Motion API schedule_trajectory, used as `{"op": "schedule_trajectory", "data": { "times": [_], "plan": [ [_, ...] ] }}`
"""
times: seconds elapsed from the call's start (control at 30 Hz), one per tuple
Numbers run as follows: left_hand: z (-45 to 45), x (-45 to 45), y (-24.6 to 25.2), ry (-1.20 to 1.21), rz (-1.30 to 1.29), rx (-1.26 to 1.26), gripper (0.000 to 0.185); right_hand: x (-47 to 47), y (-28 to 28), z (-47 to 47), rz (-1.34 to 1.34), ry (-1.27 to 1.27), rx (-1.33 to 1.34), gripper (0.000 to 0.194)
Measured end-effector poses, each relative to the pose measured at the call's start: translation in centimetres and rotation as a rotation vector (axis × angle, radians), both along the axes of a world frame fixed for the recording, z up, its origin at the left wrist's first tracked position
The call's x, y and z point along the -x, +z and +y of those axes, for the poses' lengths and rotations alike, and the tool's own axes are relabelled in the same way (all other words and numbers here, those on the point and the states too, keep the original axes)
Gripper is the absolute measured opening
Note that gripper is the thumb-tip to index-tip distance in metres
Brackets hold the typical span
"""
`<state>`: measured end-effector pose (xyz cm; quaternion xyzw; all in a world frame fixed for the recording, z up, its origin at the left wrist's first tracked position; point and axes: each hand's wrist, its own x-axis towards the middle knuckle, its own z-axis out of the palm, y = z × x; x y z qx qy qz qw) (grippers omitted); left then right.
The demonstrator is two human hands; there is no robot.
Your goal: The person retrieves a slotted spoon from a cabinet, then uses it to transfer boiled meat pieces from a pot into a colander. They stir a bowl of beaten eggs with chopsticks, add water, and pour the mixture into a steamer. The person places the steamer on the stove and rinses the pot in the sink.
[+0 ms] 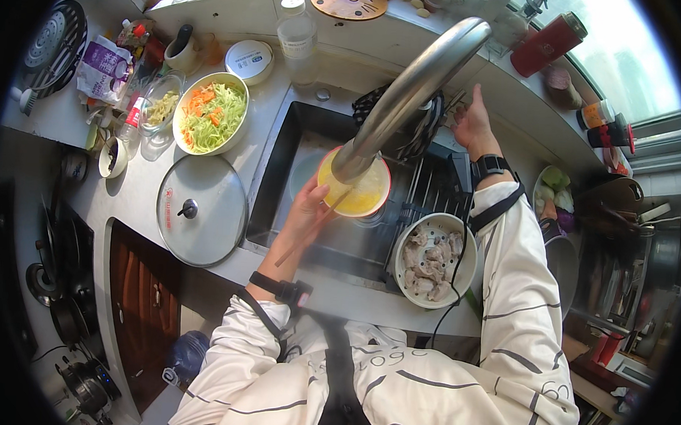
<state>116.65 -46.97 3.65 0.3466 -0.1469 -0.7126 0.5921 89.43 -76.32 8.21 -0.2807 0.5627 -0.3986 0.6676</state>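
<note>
My left hand (308,206) grips a red-rimmed bowl (388,187) at its left side, above the sink (339,252). Foamy yellow liquid (361,202) fills the bowl, and chopsticks (296,249) slant out of it across my fingers. The arched metal faucet (415,73) reaches over the bowl, hiding part of it; whether water runs is unclear. My right hand (473,124) is beyond the sink, fingers apart, beside a small metal lever (455,100). I cannot tell whether it touches the lever.
A white colander (396,260) of pale meat pieces sits at the sink's right, by a drying rack (433,182). Left of the sink are a glass lid (203,229) and a bowl of shredded vegetables (213,118). A clear bottle (297,39) stands behind.
</note>
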Motion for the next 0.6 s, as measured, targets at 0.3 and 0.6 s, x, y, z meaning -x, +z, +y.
{"op": "schedule_trajectory", "data": {
  "times": [0.3, 0.6],
  "plan": [
    [0.1, 0.5, -0.3, -0.003, 0.017, 0.013, 0.078, -0.2, 2.6, 3.8, 0.418, 0.235, 0.292, 0.089],
    [2.0, 0.3, 1.4, -0.036, 0.062, 0.018, 0.067, -8.0, 8.5, 32.7, 0.84, 0.799, 0.976, 0.063]
  ]
}}
